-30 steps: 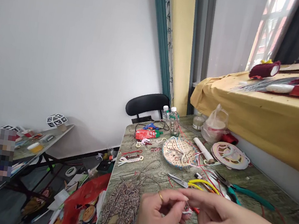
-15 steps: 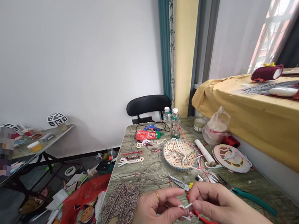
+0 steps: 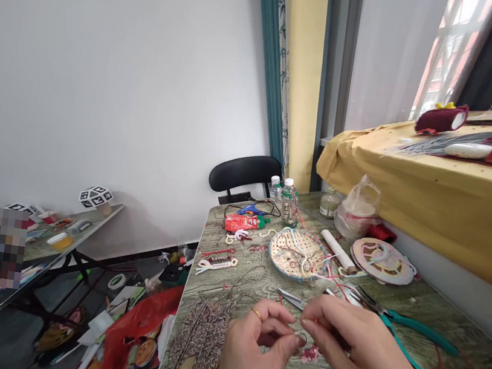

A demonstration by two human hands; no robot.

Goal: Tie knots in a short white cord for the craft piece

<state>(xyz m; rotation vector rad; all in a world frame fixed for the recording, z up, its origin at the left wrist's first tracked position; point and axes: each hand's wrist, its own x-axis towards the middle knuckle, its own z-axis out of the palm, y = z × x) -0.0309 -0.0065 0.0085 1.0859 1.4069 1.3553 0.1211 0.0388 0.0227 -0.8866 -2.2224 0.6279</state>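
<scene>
My left hand (image 3: pixel 255 352), with a ring on one finger, pinches a thin white cord (image 3: pixel 303 338) between thumb and fingertips. Just beside it, my right hand (image 3: pixel 346 339) is closed in a pinch on the same cord; its fingertips hide most of what they hold. A small pink-and-red bit of thread (image 3: pixel 310 353) shows below the fingers; whether it hangs from the cord or lies on the table I cannot tell. Scissors (image 3: pixel 289 297) lie behind my hands, their handles covered by my right hand. Green-handled pliers (image 3: pixel 422 331) rest to the right.
Left of my hands lies a bundle of speckled yarn (image 3: pixel 199 343). Farther back are a woven round basket (image 3: pixel 295 271), a white tube (image 3: pixel 337 251), a painted disc (image 3: pixel 384 262), a red pouch (image 3: pixel 243 223) and a bottle (image 3: pixel 289 206). A yellow-draped ledge (image 3: pixel 412 177) runs along the right.
My right hand has shifted left and turned, and less white cord shows between my hands. The scissors' red handle is now hidden, while the pliers' lower handle has come into view.
</scene>
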